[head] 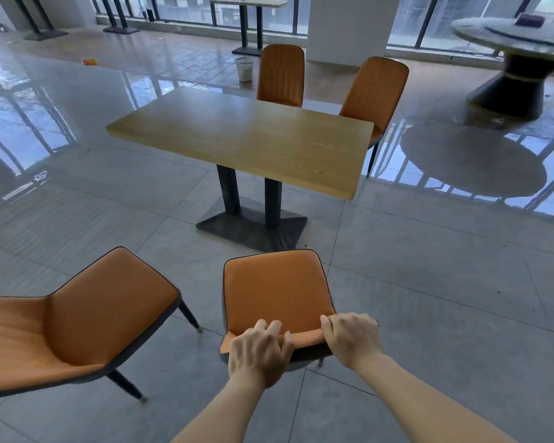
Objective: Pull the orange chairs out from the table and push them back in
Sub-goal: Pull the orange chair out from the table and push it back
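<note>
A wooden table (247,139) on a dark pedestal stands in the middle of the floor. Directly below me is an orange chair (275,289), pulled well clear of the table's near edge. My left hand (258,354) and my right hand (352,338) both grip the top edge of its backrest. A second orange chair (87,321) stands to the left, also away from the table and turned at an angle. Two more orange chairs, one (282,75) and another (373,94), stand at the table's far side, the right one nearer the corner.
A white wastebasket (244,68) stands beyond the table. A round grey table (518,49) on a thick base fills the far right. Another wooden table (248,3) and dark frame legs stand near the windows. The tiled floor around me is open.
</note>
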Demonstrator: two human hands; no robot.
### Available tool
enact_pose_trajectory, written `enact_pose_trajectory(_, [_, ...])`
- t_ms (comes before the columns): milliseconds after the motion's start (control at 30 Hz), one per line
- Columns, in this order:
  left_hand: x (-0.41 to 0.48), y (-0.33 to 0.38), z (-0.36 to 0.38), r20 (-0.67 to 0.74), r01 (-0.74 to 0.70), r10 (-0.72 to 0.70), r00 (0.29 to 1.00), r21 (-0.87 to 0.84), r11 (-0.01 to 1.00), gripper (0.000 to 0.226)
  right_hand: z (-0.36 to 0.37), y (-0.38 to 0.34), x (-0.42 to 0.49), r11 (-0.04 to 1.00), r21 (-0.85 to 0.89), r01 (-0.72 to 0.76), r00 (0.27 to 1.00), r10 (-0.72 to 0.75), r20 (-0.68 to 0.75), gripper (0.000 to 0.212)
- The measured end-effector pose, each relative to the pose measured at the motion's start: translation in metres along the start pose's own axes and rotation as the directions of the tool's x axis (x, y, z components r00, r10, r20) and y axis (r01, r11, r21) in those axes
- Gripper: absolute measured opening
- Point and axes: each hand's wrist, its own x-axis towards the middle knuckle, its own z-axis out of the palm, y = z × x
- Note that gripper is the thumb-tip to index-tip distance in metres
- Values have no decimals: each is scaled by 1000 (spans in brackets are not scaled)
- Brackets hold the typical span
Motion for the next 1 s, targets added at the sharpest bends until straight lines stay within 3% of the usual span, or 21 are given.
enact_pose_trajectory(367, [67, -27, -8, -19, -49, 48, 999, -5, 999, 39, 17, -10, 64, 997, 35, -75, 996, 77, -37, 68])
enact_pose_trajectory(633, [126, -45, -3, -88, -84, 85, 992, 16, 996, 39, 24, -14, 109, 999, 43, -7, 947, 20, -320, 36])
enact_pose_trajectory(1000, [187, -67, 22, -306, -221, 214, 928, 10, 975, 42, 37, -14, 160, 995, 100, -11, 900, 53, -432, 50])
